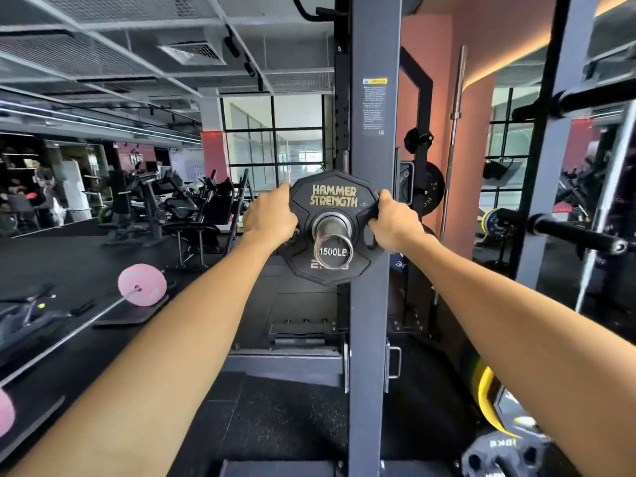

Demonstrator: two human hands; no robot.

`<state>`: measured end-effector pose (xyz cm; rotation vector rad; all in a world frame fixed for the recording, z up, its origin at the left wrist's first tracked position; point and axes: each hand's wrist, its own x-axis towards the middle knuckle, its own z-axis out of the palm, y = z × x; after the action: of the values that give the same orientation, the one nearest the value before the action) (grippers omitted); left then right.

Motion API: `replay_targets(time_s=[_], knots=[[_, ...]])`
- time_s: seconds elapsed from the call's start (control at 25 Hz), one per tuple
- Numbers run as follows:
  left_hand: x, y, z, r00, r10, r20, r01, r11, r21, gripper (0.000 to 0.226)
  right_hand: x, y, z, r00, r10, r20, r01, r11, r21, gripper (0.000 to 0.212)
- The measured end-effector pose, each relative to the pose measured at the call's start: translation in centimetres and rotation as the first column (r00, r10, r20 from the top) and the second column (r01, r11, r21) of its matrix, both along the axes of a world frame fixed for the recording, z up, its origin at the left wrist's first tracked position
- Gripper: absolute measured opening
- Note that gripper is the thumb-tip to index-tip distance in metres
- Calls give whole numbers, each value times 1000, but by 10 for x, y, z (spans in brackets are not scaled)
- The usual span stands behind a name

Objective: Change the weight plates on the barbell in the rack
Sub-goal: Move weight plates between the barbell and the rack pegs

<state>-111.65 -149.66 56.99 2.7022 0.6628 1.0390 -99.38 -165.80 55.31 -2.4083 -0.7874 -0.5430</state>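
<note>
Mid-frame, slightly right of centre: a black "Hammer Strength" weight plate (pixel 332 201) threaded on the barbell sleeve (pixel 332 235), chrome end cap stamped 1500LB and pointed straight at the camera. Directly behind it, the dark rack upright (pixel 370 139), top edge to bottom edge of the picture.

Left hand (pixel 270 215) clamped on the plate's left rim, fingers curled round the edge. Right hand (pixel 395 223) likewise on the right rim, fingertips hooked into a grip cut-out. Both arms stretched forward from the lower corners of the frame.

Probably a small plate, so light as plates go, yet dense and wholly rigid; rubber- or urethane-coated by the matte look, hence good friction and little chance of slipping. Snug fit on the steel sleeve likely: apt to bind if tilted, so best kept square to the sleeve and moved evenly along it. Sensible hold: opposite rims or the moulded openings, exactly as gripped here, never near the centre hole, where a pinch threatened. Whether sliding on or off, impossible to tell. No collar visible outboard of the plate.

Lower left: a pink-plated bar (pixel 142 284) on the floor. Lower right corner: a yellow plate (pixel 488 404) and a dark plate (pixel 499 454), perhaps the swap stock.
</note>
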Motion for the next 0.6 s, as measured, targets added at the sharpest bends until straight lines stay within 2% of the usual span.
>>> replay_targets(time_s=[0.16,0.6], knots=[[-45,-24,-1,1000,-2,3,2,1000,1,60,-45,-24,3,1000,6,18,-6,1000,-16,24],[-121,-70,16,998,-34,44,30,995,96,48,-131,-83,21,998,52,-34,-51,999,8,21]])
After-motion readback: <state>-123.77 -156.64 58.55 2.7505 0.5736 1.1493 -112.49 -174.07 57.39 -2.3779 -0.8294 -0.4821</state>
